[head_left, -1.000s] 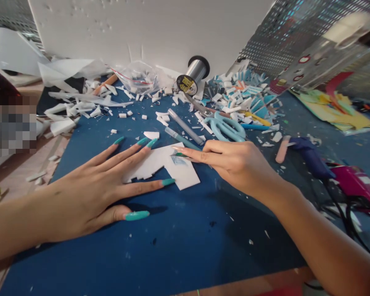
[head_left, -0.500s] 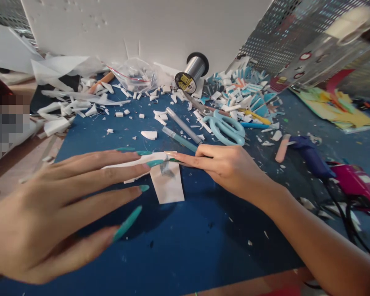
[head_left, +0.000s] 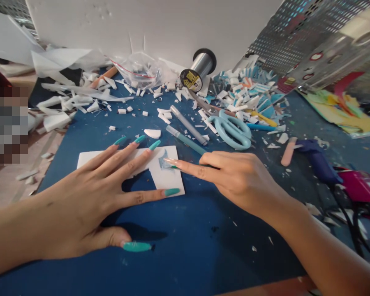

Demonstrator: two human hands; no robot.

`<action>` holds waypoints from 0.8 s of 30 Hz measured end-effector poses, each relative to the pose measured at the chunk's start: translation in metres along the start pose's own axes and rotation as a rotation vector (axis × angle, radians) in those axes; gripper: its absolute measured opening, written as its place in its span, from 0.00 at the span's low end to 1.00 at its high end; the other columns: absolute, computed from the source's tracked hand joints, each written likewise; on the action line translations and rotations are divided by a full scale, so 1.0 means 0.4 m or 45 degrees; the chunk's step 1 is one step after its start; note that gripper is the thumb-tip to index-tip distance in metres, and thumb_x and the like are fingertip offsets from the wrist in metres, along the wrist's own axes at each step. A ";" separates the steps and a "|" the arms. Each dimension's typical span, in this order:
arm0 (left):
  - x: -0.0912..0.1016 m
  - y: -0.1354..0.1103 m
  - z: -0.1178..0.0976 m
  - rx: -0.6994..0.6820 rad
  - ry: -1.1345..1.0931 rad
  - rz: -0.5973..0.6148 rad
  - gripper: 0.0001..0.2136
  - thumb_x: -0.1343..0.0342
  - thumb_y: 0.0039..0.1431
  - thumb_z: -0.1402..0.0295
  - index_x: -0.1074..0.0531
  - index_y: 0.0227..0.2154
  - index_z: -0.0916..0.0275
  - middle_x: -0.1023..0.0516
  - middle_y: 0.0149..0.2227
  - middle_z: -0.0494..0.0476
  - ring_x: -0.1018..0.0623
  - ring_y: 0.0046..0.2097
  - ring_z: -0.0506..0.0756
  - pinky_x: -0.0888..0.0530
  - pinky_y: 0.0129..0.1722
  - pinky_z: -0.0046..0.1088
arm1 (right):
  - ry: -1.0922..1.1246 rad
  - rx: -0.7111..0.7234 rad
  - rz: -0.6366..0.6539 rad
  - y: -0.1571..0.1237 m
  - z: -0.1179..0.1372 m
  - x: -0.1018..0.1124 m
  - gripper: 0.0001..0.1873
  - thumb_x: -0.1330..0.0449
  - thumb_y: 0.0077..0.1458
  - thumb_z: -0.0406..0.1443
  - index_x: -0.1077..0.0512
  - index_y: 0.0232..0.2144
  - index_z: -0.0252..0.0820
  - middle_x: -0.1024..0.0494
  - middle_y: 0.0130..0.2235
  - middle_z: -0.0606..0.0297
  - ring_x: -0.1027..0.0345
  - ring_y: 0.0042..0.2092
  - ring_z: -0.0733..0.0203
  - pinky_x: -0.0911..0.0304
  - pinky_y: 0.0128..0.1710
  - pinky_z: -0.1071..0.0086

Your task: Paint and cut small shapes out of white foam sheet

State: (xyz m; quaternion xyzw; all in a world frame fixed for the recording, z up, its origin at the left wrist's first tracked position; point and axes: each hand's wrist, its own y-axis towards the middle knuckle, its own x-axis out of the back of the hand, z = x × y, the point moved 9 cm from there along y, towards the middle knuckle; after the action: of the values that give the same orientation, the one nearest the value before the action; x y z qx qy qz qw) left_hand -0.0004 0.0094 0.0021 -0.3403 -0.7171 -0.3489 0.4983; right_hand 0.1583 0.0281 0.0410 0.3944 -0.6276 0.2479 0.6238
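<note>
On my screen I count two hands, one notched white piece, one spool, one pair of scissors, one zip bag, one glue gun.

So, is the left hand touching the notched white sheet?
Touching. The head view shows the left hand spread flat over the notched white sheet, fingers covering part of it, index finger lying along its lower edge.

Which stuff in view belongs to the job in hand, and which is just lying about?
In the job:
- white board piece, under the spread left hand; the right hand points onto it; any tool there is mostly hidden
- blue mat, the work surface

Apparently lying about:
- light-blue scissors
- wire spool
- grey stick
- zip bag
- heap of scraps
</note>
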 end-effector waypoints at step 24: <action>-0.009 -0.005 0.003 -0.050 0.151 -0.038 0.33 0.54 0.63 0.39 0.52 0.69 0.35 0.61 0.75 0.45 0.49 0.72 0.72 0.55 0.70 0.52 | -0.118 0.023 -0.024 0.017 0.035 0.018 0.28 0.56 0.66 0.21 0.25 0.56 0.46 0.27 0.27 0.69 0.38 0.26 0.65 0.49 0.24 0.69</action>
State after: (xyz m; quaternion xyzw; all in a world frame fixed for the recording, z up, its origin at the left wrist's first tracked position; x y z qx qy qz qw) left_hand -0.0018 0.0086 -0.0020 -0.3181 -0.6842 -0.3899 0.5279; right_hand 0.1453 0.0195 0.0477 0.4171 -0.6498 0.2290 0.5927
